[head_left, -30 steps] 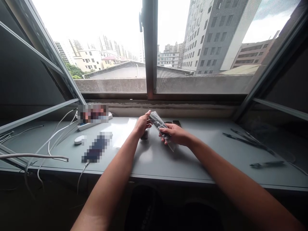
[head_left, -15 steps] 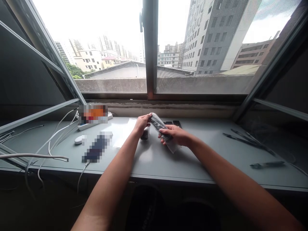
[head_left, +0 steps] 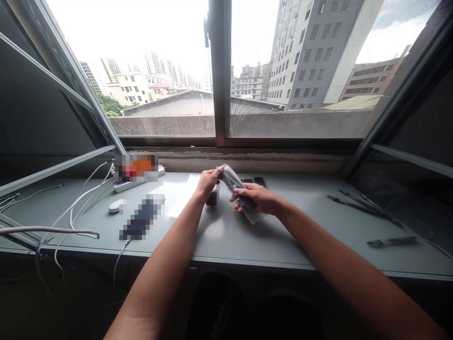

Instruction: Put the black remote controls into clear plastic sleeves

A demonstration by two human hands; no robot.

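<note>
A dark remote control (head_left: 231, 182) in a clear plastic bag is held tilted above the desk. My left hand (head_left: 209, 182) pinches its upper end between thumb and fingers. Around the lower part, my right hand (head_left: 256, 196) is closed, thumb on top and fingers beneath, with the loose end of the bag (head_left: 255, 217) sticking out below. Under my left hand, another dark item in clear wrap (head_left: 213, 197) rests on the desk, partly hidden. Behind my right hand lie several dark remotes (head_left: 260, 182), mostly covered by the hand.
On the grey desk (head_left: 300, 241), a white power strip (head_left: 139, 182) with cables stands at the back left. A white round item (head_left: 115, 206), a blurred-out dark object (head_left: 139, 222) and a white sheet (head_left: 182, 196) lie nearer. Pens (head_left: 391, 242) lie right.
The bagged remote has turned slightly in my hands, and its face shows less clearly. Both hands keep nearly the same place and grip.
</note>
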